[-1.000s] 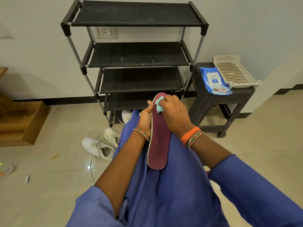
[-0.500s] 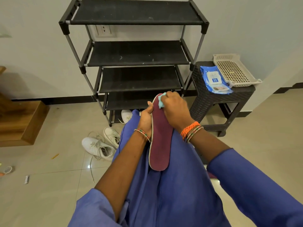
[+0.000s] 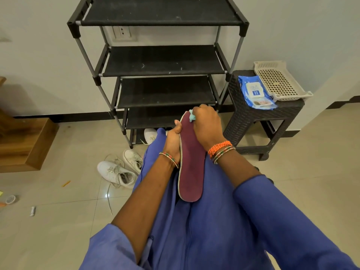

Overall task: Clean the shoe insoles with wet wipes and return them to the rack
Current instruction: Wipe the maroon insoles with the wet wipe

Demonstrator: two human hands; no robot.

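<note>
I see the maroon insole [image 3: 191,168] over my lap, its long axis running from 6 to 12 o'clock, heel end low, toe end pointing at the black rack [image 3: 161,61] at 12. My left hand [image 3: 173,139] grips the insole's left edge, fingers curled behind it and thumb up along the rim. My right hand [image 3: 207,126] has its grip closed around a bunched pale-blue wipe [image 3: 191,116], pressing it on the toe end. At 2 o'clock a wipes pack [image 3: 255,92] lies on the dark stool [image 3: 253,121] beside a tray [image 3: 280,80]. White sneakers [image 3: 118,170] sit on the floor at 9.
</note>
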